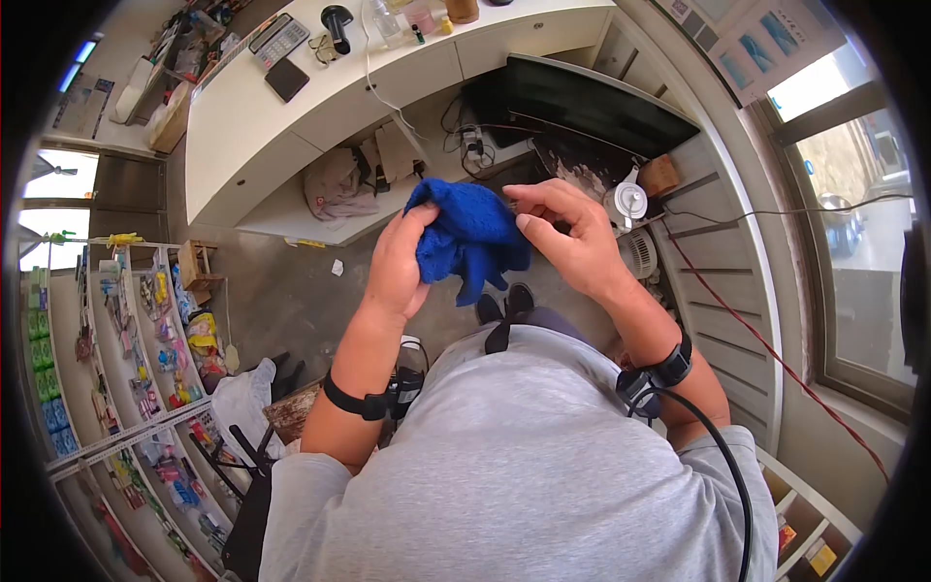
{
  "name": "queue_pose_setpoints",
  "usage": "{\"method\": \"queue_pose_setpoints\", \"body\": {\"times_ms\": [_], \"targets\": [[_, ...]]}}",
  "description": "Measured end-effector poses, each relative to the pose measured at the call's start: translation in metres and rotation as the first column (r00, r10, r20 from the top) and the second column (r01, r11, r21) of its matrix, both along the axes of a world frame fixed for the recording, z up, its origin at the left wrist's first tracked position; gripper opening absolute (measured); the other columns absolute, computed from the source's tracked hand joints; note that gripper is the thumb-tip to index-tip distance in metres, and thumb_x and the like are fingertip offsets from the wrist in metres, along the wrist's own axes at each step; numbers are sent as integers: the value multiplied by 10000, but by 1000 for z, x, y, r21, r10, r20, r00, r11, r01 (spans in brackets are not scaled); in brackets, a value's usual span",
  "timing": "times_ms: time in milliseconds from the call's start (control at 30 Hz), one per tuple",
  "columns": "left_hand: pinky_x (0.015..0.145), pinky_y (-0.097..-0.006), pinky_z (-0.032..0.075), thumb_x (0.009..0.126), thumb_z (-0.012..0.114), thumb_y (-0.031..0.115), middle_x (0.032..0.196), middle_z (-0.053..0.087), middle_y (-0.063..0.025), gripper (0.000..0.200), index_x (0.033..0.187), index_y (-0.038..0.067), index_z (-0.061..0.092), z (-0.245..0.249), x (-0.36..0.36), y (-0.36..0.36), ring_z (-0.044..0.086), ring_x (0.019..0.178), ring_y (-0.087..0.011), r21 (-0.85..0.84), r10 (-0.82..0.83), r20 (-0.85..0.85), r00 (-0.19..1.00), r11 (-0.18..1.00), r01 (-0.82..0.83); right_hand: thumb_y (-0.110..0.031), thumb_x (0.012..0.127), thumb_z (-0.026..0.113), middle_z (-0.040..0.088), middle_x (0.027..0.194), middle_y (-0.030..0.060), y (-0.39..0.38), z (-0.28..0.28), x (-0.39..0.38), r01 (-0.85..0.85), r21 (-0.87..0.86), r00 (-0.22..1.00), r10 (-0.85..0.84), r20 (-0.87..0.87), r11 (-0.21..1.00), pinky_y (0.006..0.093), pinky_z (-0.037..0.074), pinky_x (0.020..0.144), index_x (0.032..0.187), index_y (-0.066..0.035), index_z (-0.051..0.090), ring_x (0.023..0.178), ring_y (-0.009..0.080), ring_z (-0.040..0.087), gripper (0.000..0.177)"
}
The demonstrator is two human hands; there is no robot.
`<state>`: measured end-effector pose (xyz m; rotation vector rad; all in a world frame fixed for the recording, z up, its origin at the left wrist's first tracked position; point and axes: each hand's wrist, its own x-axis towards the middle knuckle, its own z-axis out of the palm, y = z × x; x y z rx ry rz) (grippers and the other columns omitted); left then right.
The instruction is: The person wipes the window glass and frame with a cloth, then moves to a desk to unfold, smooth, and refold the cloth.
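Note:
A crumpled blue cloth [470, 228] with a textured, towel-like surface is held up in front of my body, above the floor. My left hand [396, 254] grips its left side, thumb on top and the other fingers partly hidden behind the folds. Loose folds hang down from the cloth toward my shoes [504, 303]. At the cloth's right edge is my right hand [572, 233], its thumb and index finger apart and the fingertips right by the fabric. The other fingers of that hand are bent.
A white counter [223, 145] curves ahead, with a calculator [281, 41] and a black scanner [336, 27] on it. Beneath stands a dark monitor [601, 102] beside cables and a white kettle [628, 201]. Shelves of goods [136, 330] line the left; a window [853, 233] is at right.

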<state>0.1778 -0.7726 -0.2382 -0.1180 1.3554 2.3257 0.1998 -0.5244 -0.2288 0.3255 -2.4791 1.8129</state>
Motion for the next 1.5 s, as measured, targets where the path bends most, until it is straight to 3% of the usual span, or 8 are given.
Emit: {"method": "queue_pose_setpoints", "body": {"times_ms": [200,433,767,867,967,1100,1300,1500], "targets": [[1060,-419,513,1100,555,416,1341,705,-90,452,1393,80,630,18,-2,-14,668,1231,-242,151,60,151,987,985,-83,-297,891,826,665,1372,181,-13,11,-14,-143,78,968,156,-196,987,439,502,1092,1340,-56,701,1326,358,611,525],[1015,-345,547,1082,617,392,1331,703,-135,526,1384,-40,620,28,-14,-5,696,1170,-201,-215,36,9,999,976,-34,-257,1078,637,758,1032,37,11,-15,-49,-134,-556,866,369,337,820,277,548,871,1222,18,732,948,85,668,324],[987,-329,559,1057,670,323,1299,717,-117,467,1353,-38,651,29,-39,-2,701,1140,-177,-162,-74,83,994,983,86,-315,1047,679,761,1134,61,29,-25,-86,-76,-764,634,622,459,641,305,567,905,1218,-6,739,1024,144,713,358],[965,-325,568,1045,700,319,1264,729,-108,455,1339,-26,661,32,-40,-6,707,1101,-167,-294,11,-5,1000,956,-12,-306,1044,678,764,1091,71,21,-40,-102,-156,-493,726,437,530,856,331,572,883,1183,-8,741,1024,160,722,335],[935,-320,578,1041,715,315,1198,743,-98,441,1319,-25,670,40,-37,-19,717,1028,-156,-387,111,-54,992,914,-123,-290,1042,676,759,1031,73,-14,-39,-94,59,188,994,-76,83,980,326,567,862,1157,8,735,1004,142,711,324],[835,-312,611,1082,630,414,1117,746,-85,483,1278,-23,688,35,-36,-44,721,941,-141,-387,267,-104,958,876,-286,-392,981,763,745,1071,180,-77,-14,-79,-147,-440,911,295,288,886,366,567,871,1248,30,711,989,232,711,503],[747,-300,630,1105,548,493,1029,735,-48,537,1260,1,698,23,-51,-113,721,884,-118,-454,286,-154,946,829,-325,-432,986,734,758,967,165,-171,-5,-100,-218,-180,933,259,249,959,349,566,812,1287,76,669,841,251,711,594],[685,-240,531,1105,592,410,1009,744,-10,427,1192,12,717,31,-79,-277,682,832,-78,-507,299,-227,927,776,-375,-177,1057,626,779,1064,92,-248,5,-175,-11,-646,634,505,585,763,294,591,842,1201,27,722,916,157,739,267]]}}
